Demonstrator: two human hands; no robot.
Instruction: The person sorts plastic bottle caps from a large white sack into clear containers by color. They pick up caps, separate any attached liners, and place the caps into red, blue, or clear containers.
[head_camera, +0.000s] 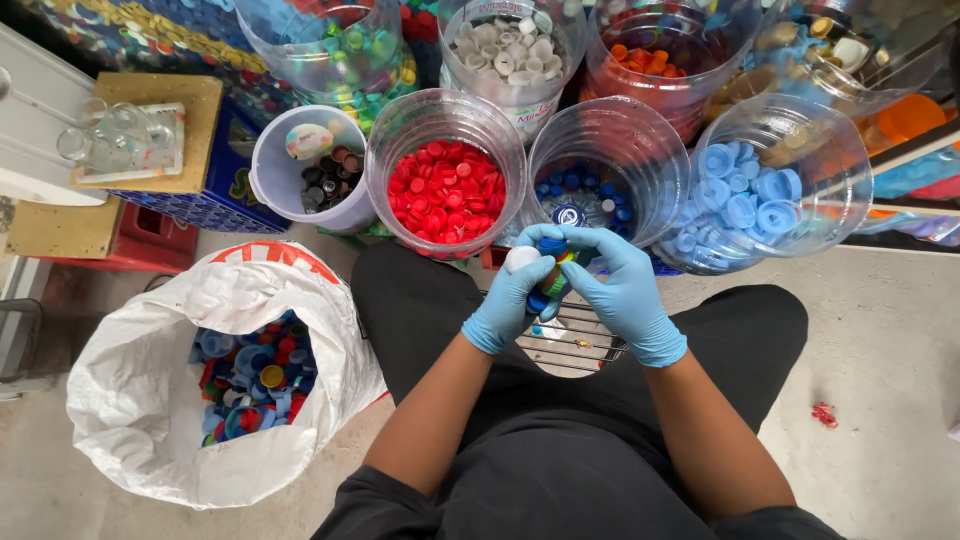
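Observation:
Both my hands wear light blue gloves and meet above a wire rack (580, 335) between my knees. My left hand (507, 303) is cupped around a small stack of bottle caps (548, 270), with a white cap on top by the fingertips and dark blue and green ones beneath. My right hand (622, 290) curls over the same stack from the right, its fingers touching the dark blue cap on top. Just beyond the hands stands a clear container of dark blue caps (590, 195); a container of red caps (447, 190) sits to its left.
A white sack (150, 400) of mixed caps lies open at my left. More clear containers hold light blue caps (750, 200), dark caps (320, 180), white caps (510, 50), green caps (350, 50) and orange caps (650, 55). A red scrap (824, 413) lies on the floor at right.

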